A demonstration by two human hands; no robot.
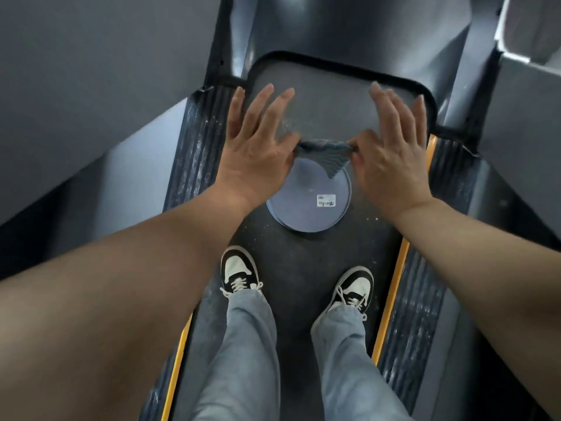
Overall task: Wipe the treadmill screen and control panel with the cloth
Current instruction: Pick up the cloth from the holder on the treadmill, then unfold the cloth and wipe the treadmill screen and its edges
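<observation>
A small blue-grey ribbed cloth (326,156) is stretched between my two hands above the treadmill belt (303,268). My left hand (258,147) pinches its left end with thumb and a finger, the other fingers spread. My right hand (391,150) pinches the right end the same way. A corner of the cloth hangs down in the middle. The treadmill screen and control panel are not in view; I am looking straight down at the deck.
A round pale blue lid or disc (306,205) with a white label lies on the belt below the cloth. My two feet in black-and-white sneakers (239,275) stand on the belt. Yellow-edged side rails (391,299) flank it; the grey motor cover (328,92) lies ahead.
</observation>
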